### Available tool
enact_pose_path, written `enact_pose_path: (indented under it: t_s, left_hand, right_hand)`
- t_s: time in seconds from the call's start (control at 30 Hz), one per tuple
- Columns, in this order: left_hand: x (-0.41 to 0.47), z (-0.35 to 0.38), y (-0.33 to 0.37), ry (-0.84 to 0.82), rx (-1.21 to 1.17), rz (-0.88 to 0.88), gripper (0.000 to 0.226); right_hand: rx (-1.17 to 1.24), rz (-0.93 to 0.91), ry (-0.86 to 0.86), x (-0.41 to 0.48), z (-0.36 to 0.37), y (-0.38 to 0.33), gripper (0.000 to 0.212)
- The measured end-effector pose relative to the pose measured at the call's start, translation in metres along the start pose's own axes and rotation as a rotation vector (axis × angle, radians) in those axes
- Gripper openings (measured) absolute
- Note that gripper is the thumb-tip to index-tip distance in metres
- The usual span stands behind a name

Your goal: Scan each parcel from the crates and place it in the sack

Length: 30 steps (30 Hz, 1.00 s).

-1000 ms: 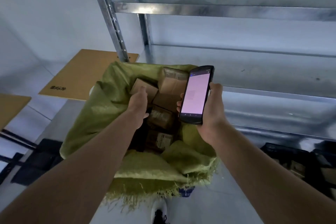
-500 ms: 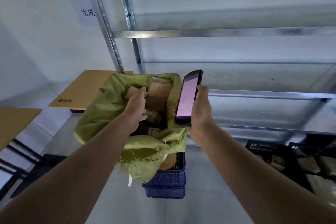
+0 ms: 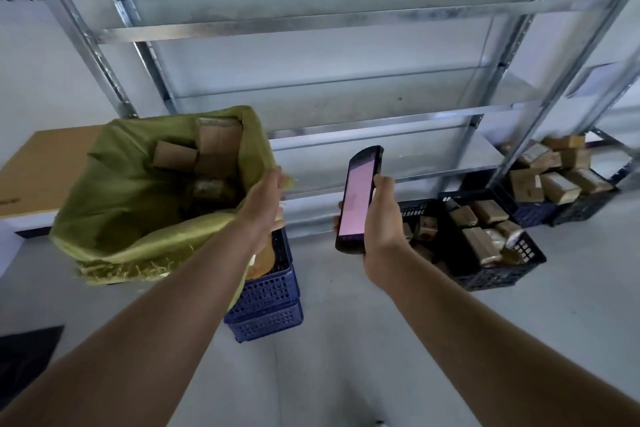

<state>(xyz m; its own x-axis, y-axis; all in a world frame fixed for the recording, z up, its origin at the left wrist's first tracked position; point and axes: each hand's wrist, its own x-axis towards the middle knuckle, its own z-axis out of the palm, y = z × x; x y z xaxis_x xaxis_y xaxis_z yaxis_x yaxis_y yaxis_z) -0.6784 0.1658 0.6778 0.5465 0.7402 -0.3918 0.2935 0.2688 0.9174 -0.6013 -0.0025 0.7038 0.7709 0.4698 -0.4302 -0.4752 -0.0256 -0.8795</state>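
At sack (image 3: 114, 184) rim, left hand (image 3: 265, 201) apparently emptied.

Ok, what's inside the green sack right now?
Several brown cardboard parcels sit piled toward the back of the sack, one standing taller against its rear wall. Shadow and the folded near rim hide the bottom, so the full count cannot be told.

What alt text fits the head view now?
The left hand hovers open by the green sack of parcels; the right hand holds a lit scanner. More parcels fill crates to the right, by metal shelves.
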Motion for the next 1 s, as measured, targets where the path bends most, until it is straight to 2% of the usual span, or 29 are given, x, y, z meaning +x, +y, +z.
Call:
enact_pose_path:
  t_s: [0.1, 0.23, 0.4, 0.63, 0.83, 1.0]
  left_hand:
    - [-0.013, 0.044, -0.008, -0.052, 0.041, -0.010, 0.048]
    - [-0.022, 0.118, -0.013, -0.091, 0.085, -0.030, 0.045]
    - [-0.020, 0.227, -0.028, -0.127, 0.117, -0.071, 0.045]
    - [-0.008, 0.367, -0.047, -0.184, 0.151, -0.140, 0.048]
    - [0.030, 0.446, -0.045, -0.202, 0.157, -0.172, 0.046]
    - [0.096, 0.500, -0.054, -0.271, 0.190, -0.216, 0.052]
  right_hand:
    - [0.037, 0.022, 0.059, 0.000, -0.047, 0.001, 0.049]
    - [0.071, 0.049, 0.119, 0.014, -0.115, -0.008, 0.047]
    - [0.102, 0.078, 0.155, 0.053, -0.214, -0.024, 0.051]
    - [0.076, 0.100, 0.217, 0.108, -0.348, -0.049, 0.043]
    - [0.112, 0.125, 0.258, 0.170, -0.397, -0.064, 0.046]
    - [0.134, 0.190, 0.300, 0.248, -0.421, -0.072, 0.043]
